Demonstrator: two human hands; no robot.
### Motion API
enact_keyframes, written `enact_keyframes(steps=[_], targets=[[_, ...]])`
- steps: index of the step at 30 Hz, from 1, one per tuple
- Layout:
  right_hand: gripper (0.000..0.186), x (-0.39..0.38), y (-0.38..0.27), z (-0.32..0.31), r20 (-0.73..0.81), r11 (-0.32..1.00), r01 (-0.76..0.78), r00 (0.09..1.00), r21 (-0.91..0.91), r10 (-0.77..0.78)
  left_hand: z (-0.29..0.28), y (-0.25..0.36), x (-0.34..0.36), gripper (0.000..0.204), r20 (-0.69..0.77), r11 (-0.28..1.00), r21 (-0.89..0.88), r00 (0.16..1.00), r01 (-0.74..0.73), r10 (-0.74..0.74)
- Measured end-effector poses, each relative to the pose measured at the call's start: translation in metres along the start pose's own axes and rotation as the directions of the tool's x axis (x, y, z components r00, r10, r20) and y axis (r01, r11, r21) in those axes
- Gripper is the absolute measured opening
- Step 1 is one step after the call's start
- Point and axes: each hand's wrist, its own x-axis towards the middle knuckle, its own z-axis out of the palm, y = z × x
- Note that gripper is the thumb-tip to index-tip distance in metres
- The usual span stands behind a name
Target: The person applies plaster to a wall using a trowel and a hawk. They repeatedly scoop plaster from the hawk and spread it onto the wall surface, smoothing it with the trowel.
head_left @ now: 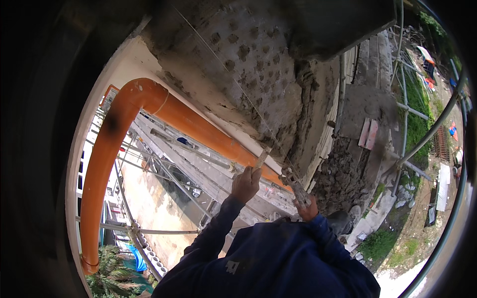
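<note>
Outdoors, grey metal-pole scaffold (412, 111); rough dimpled grey mortar wall (268, 89), thick orange plastic pipe (198, 119) alongside; left hand (246, 185) gripping short flat mortar-smeared strip (262, 158), right hand (306, 209) closed round mortar-caked grey tool (297, 189), kind unclear, both held ahead of body

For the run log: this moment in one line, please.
left hand: holding pale strip | right hand: holding crusted tool | nearby: orange pipe, pitted grey surface

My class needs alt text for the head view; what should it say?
Someone's left hand grips a pale, narrow strip and their right hand a mortar-caked tool, near a rough, dimpled grey surface. An orange pipe bends at left; scaffold poles stand at right.
</note>
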Motion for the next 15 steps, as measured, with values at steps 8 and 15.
enact_keyframes(steps=[8, 15], targets=[[0.048, 0.023, 0.037, 0.015, 0.012, 0.993, 0.078, 0.997, -0.089, -0.077, -0.015, 0.027, 0.023, 0.028, -0.088, 0.976, 0.113, 0.976, -0.187, 0.198], [0.043, 0.042, 0.011, 0.012, -0.019, 0.972, 0.235, 0.972, -0.001, -0.235, -0.017, 0.034, 0.033, 0.027, -0.117, 0.98, 0.151, 0.982, -0.13, 0.148]])
